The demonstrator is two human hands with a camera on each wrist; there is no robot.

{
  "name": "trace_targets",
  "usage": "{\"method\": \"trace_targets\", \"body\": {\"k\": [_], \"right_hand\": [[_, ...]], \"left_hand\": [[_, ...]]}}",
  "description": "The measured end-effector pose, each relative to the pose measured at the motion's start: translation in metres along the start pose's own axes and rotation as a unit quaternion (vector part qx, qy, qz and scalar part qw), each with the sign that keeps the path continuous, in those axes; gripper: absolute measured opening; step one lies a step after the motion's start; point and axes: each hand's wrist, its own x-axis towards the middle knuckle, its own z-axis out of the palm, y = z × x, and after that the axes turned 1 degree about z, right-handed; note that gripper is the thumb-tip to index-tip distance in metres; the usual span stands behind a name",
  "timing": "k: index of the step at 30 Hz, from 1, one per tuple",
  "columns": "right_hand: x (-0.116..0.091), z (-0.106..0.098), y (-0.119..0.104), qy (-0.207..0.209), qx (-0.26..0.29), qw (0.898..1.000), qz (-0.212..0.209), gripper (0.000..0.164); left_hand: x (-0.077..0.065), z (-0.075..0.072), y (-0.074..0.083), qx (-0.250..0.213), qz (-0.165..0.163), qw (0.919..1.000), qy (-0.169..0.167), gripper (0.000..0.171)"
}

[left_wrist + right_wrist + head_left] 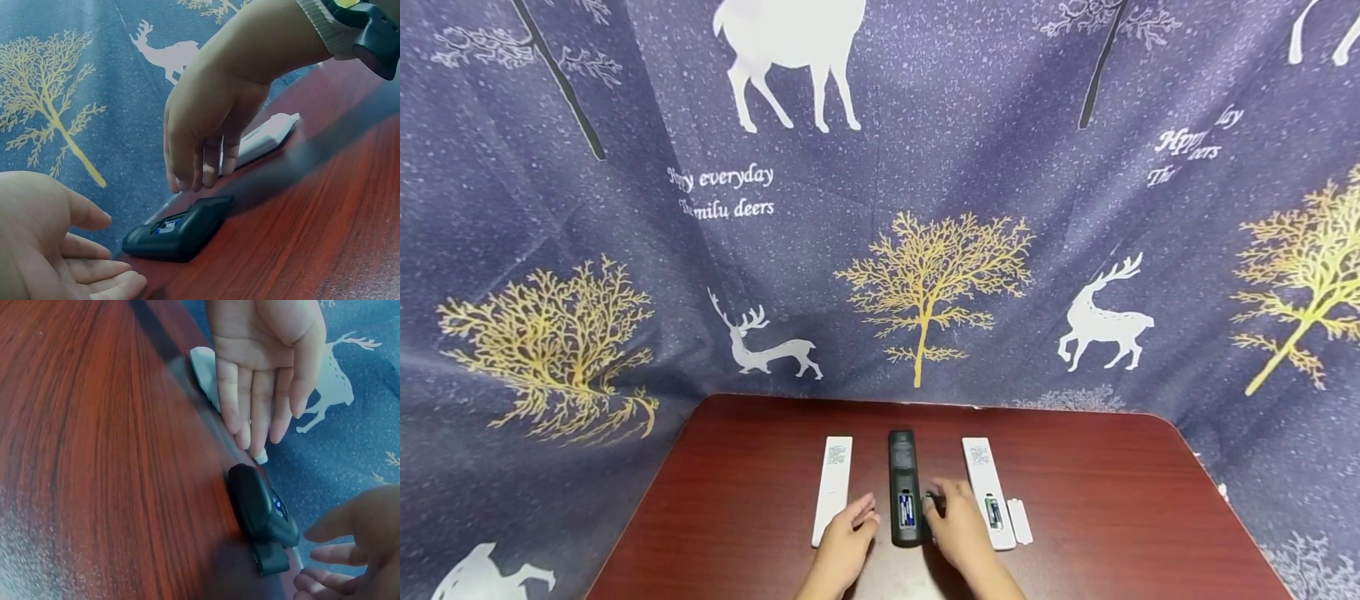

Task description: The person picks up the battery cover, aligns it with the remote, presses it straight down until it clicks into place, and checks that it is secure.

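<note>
A black remote control (904, 467) lies back up in the middle of the table, its battery compartment uncovered with blue batteries (907, 510) inside. The small black battery cover (272, 559) rests against its right side. Over that cover hovers my right hand (957, 521), fingers loosely bent; in the right wrist view a gap separates them from the cover. My left hand (844, 546) is by the lower end of a white remote (833, 483) on the left, partly covering it, fingers relaxed and holding nothing.
Right of my right hand lies another white remote (981, 467), a battery (994, 512) showing in its uncovered compartment. Its white battery cover (1020, 522) is beside it. The reddish-brown table (1097, 483) ends at a patterned blue cloth (880, 167).
</note>
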Motion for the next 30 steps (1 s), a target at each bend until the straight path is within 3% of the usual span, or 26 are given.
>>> {"method": "trace_targets", "body": {"k": [11,21,30], "right_hand": [[-0.002,0.003,0.003,-0.010,-0.050,0.999,-0.010,0.049],[-0.002,0.008,0.003,-0.012,-0.040,0.999,-0.003,0.050],[-0.001,0.014,0.007,-0.005,-0.044,0.999,0.000,0.049]], "left_hand": [[-0.001,0.008,-0.003,0.004,0.002,1.0000,-0.006,0.048],[0.002,0.017,-0.006,-0.008,-0.002,1.0000,-0.005,0.051],[0.006,0.030,-0.007,-0.051,-0.014,0.9986,-0.006,0.053]]}}
